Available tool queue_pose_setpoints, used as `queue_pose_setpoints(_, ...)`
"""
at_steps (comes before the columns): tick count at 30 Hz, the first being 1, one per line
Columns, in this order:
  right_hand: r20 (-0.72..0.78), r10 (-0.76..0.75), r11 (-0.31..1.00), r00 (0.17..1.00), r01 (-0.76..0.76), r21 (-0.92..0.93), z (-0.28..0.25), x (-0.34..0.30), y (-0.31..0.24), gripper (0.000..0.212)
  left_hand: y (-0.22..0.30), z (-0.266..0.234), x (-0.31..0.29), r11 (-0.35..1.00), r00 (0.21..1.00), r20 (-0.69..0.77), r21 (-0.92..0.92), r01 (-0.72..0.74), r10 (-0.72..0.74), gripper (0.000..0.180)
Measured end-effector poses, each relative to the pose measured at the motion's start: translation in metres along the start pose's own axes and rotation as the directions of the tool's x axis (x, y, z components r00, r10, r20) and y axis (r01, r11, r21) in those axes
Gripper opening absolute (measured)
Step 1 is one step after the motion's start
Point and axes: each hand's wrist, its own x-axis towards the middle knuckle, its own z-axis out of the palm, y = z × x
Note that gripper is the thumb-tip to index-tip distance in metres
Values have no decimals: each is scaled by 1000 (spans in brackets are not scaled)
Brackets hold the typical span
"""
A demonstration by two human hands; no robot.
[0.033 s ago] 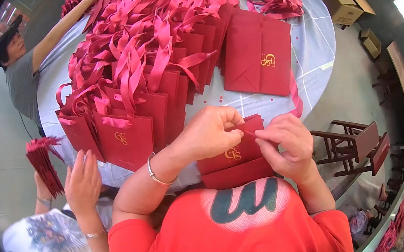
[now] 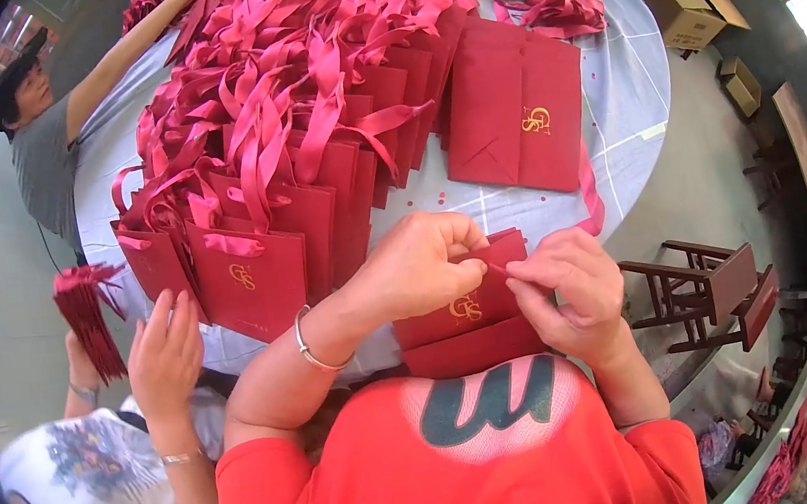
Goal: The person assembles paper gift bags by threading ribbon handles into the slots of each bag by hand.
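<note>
A dark red paper gift bag (image 2: 465,345) with a gold emblem lies flat at the table's near edge, in front of my chest. Above it, my left hand (image 2: 425,264) is closed in a pinch on a thin pink ribbon end (image 2: 496,269). The fingers of my right hand (image 2: 571,290) pinch the same ribbon from the other side, a short gap away. A pink ribbon (image 2: 591,197) rises behind my right hand towards a flat stack of red bags (image 2: 514,102). My hands partly cover the near bag and its emblem.
Many upright red bags with ribbon handles (image 2: 306,113) crowd the round cloth-covered table (image 2: 627,144). At my left, a co-worker's hand (image 2: 167,357) is beside them, with a bundle of folded bags (image 2: 88,326) in the other. Another person (image 2: 43,145) reaches across. Stools (image 2: 715,289) stand right.
The co-worker at my left has shifted slightly, the held bundle rising a little. My right hand has moved very slightly left; my left hand stays put.
</note>
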Motion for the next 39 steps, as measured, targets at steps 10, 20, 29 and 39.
queue_pose_setpoints(10,82,-57,969,995,75,-234,2,0,-6,21,-1,2,-1,1000,1000,-4,-28,-6,6,12)
queue_pose_setpoints(20,287,-41,913,957,153,-378,-4,8,-20,15,-2,2,-3,1000,1000,-21,-21,-14,14,11)
queue_pose_setpoints(29,485,-23,839,874,281,-467,-3,25,-32,8,-2,4,-3,994,992,-69,15,-106,107,11)
queue_pose_setpoints(39,264,-17,974,965,75,-212,7,29,-11,18,8,-3,-10,963,966,-80,137,-233,246,12)
